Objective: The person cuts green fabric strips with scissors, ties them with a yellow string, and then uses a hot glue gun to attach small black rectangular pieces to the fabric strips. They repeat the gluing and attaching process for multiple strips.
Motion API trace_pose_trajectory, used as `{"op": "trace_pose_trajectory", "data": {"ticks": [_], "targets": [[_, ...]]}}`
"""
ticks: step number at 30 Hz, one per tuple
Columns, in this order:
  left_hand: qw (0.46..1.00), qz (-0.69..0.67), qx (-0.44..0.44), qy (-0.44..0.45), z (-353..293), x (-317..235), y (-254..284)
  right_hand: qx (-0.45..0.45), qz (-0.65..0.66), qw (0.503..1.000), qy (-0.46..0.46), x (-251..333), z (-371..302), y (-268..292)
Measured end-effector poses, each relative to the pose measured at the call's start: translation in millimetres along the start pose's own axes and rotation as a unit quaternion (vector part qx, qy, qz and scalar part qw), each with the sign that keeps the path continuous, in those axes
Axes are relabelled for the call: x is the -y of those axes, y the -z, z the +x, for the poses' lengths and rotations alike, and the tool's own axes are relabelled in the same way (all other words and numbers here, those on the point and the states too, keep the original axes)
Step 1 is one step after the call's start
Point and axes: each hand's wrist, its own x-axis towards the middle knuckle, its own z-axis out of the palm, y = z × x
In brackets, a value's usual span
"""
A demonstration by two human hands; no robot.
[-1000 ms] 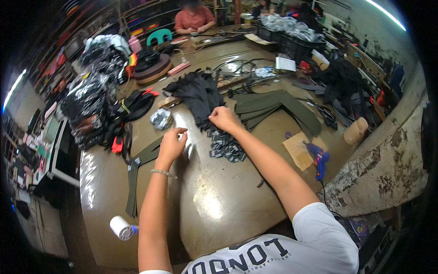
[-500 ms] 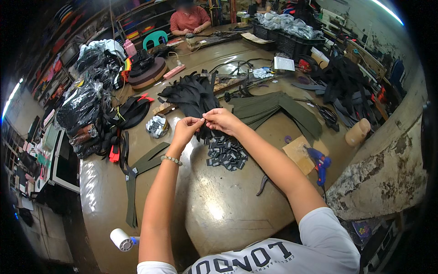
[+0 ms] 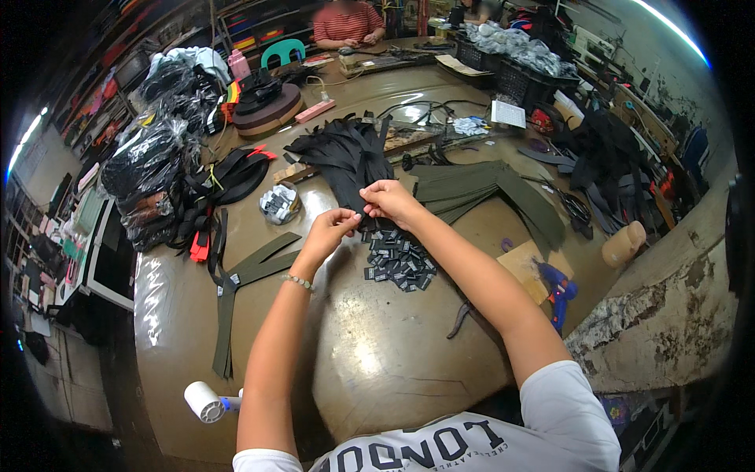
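Observation:
My left hand (image 3: 333,233) and my right hand (image 3: 392,204) meet over the middle of the table, fingertips pinched close together. What lies between the fingers is too small and too dark to make out. Directly behind them spreads a heap of black webbing straps (image 3: 338,161), one running down toward my fingertips. Just below my right hand lies a loose pile of small black labels (image 3: 399,263) with pale marks. A stack of olive-green straps (image 3: 464,189) fans out to the right. Left of my hands sits a round clear container of small pale and dark pieces (image 3: 280,204).
Olive straps (image 3: 228,315) lie at the left, near plastic-wrapped black bundles (image 3: 145,177). A blue glue gun (image 3: 560,293) rests by a tan board (image 3: 525,267) at the right. A small white fan (image 3: 206,401) is near the front edge. Across the table sits a person in a red striped shirt (image 3: 346,27).
My hands have drawn slightly apart, the right now higher than the left, both still pinched. The whole view has shifted a little, moving the table's things slightly in the picture.

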Motion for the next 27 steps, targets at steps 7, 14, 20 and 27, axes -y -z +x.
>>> {"op": "trace_pose_trajectory", "data": {"ticks": [7, 14, 20, 27], "targets": [[0.998, -0.006, -0.055, -0.043, 11, 7, -5, 0.056, 0.019, 0.998, -0.004, -6, -1, 0], [0.987, 0.032, -0.049, -0.147, 17, 29, -9, 0.103, -0.082, 0.991, 0.009, -4, 1, 6], [0.98, 0.077, -0.124, -0.133, -34, -7, -15, 0.113, 0.025, 0.991, 0.069, 37, -1, 4], [0.981, 0.128, -0.145, -0.034, -211, -23, -32, 0.172, 0.03, 0.975, 0.134, 91, -35, -27]]}}
